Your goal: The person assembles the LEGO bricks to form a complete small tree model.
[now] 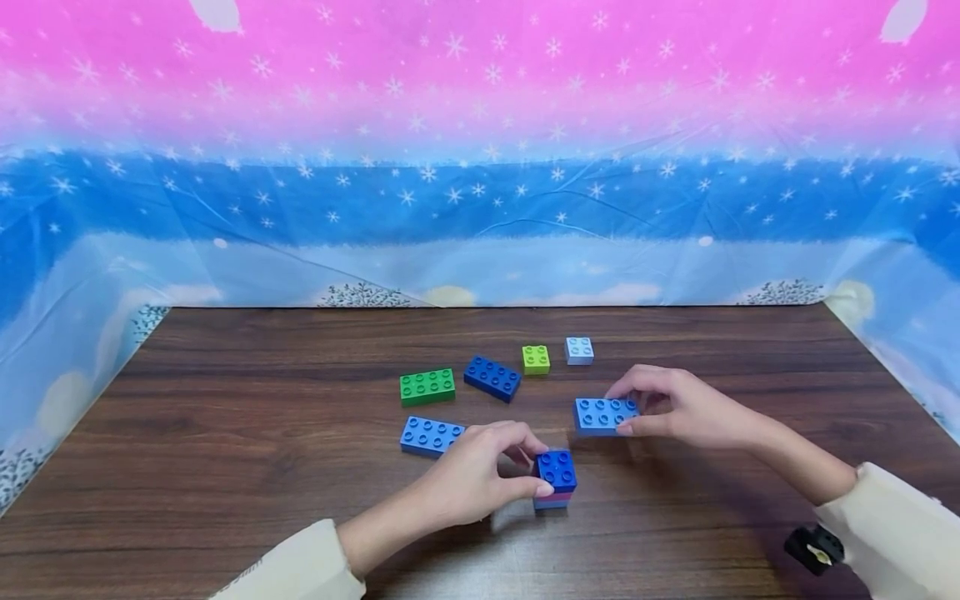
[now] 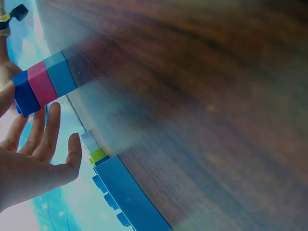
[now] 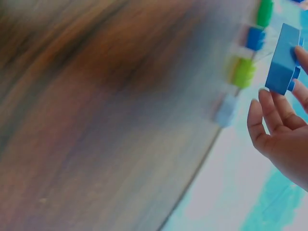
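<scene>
My left hand (image 1: pixel 480 471) pinches the dark blue top brick (image 1: pixel 556 471) of a small stack between thumb and fingers. Beneath that brick, in the left wrist view, come a pink brick (image 2: pixel 42 83) and a light blue one (image 2: pixel 60 74), the latter standing on the table. To the stack's upper right, my right hand (image 1: pixel 682 408) grips a light blue eight-stud brick (image 1: pixel 596 417) by its right end, studs facing up. The right wrist view has this brick (image 3: pixel 283 57) held clear of the tabletop. Partly behind the left hand lies another light blue eight-stud brick (image 1: pixel 430 437).
Farther back on the wooden table (image 1: pixel 262 433) lie a green brick (image 1: pixel 427 387), a dark blue brick (image 1: pixel 492 379), a lime brick (image 1: pixel 536 360) and a pale blue brick (image 1: pixel 579 351). A patterned cloth (image 1: pixel 480 200) rises behind the table. A black device (image 1: pixel 813 548) sits by the right sleeve.
</scene>
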{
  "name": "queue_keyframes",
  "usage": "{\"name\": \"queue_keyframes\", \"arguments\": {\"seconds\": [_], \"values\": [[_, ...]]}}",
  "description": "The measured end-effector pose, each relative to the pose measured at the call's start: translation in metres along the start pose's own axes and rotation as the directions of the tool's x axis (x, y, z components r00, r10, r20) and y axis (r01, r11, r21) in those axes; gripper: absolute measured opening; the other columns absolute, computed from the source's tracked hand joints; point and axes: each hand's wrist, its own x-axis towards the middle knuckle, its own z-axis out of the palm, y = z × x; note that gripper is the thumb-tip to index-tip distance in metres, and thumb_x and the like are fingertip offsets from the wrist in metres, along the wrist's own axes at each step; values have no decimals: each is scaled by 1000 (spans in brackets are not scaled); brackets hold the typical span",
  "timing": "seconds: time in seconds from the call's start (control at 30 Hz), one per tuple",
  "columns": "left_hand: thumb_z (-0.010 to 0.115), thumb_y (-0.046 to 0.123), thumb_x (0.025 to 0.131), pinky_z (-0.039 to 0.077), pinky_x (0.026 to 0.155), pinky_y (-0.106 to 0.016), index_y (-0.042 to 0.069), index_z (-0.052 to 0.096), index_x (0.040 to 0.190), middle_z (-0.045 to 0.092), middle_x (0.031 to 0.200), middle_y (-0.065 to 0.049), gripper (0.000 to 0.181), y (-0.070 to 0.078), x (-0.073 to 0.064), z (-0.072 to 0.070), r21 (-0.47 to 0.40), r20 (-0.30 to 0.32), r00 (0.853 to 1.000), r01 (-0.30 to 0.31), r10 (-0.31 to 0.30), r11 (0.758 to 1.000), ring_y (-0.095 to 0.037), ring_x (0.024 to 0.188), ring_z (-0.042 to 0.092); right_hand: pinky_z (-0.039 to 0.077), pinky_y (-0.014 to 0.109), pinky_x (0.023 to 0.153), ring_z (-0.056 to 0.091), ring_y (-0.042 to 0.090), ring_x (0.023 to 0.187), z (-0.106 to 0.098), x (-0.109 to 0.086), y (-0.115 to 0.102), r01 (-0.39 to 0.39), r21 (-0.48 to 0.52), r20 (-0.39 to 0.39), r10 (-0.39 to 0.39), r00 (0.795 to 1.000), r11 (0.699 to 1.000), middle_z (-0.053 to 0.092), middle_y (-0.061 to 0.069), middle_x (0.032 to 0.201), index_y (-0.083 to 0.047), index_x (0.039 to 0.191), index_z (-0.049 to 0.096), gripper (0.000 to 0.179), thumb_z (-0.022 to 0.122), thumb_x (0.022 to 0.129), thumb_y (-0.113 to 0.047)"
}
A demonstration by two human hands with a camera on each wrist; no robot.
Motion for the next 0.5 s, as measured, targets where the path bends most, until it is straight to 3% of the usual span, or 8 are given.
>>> {"name": "queue_keyframes", "arguments": {"seconds": [0.27,0.5], "values": [[70,25,81,47,77,-26,12,62,98,63,97,3,23,0,0,0,-1,1,1000,-10,10,1000,-9,88,60,48,29,72,54,10,85,1,-9,-35,183,57,49,-186,981,981,58,-8,102,-20,110,61,25,66,85,-19],[71,23,80,48,75,-25,11,62,99,64,98,1,25,-1,0,1,-1,-11,999,-36,36,999,-10,86,61,50,28,75,55,12,88,8,-11,-42,250,112,65,-258,964,962,57,-4,102,-16,109,60,25,66,85,-14]]}}
